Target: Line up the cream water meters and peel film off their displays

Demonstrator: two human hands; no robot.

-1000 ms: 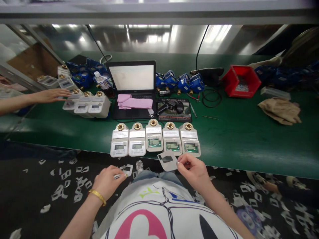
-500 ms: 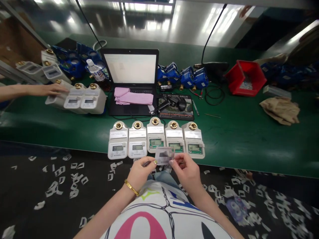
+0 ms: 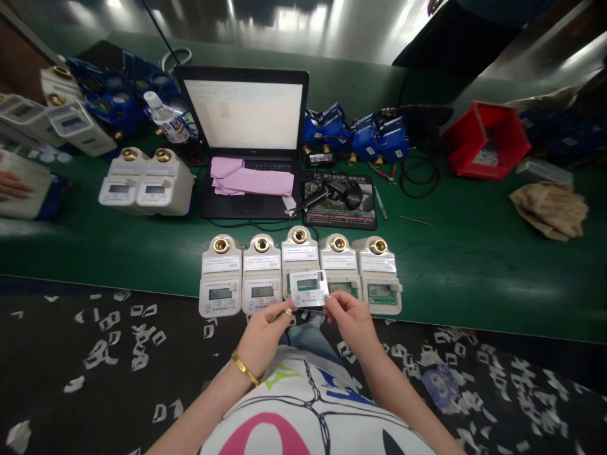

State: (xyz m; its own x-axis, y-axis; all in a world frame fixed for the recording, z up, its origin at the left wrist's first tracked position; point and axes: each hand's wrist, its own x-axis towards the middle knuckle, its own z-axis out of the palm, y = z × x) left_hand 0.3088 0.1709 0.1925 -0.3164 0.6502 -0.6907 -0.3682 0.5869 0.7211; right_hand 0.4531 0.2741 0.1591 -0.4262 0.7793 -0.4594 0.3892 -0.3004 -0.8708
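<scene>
A thin white faceplate label with a cut-out window is held over the lower face of the middle meter. My left hand pinches its lower left corner; something small and dark shows between those fingers, too hidden to name. My right hand pinches its lower right edge. Several beige meters with brass rings stand in a row before me. The far-left meter and the one beside it wear white faceplates. On the two right meters, green board shows around the displays.
Behind the row are an open laptop with pink cloth and a black handheld scanner. Two beige meters stand left; a co-worker's hand rests on another. Blue meters and a red bin are at the back.
The label has risen and tilted, from in front of the middle meters to over the middle one's face. At left, the co-worker's hand and a meter have moved farther left. My view has shifted.
</scene>
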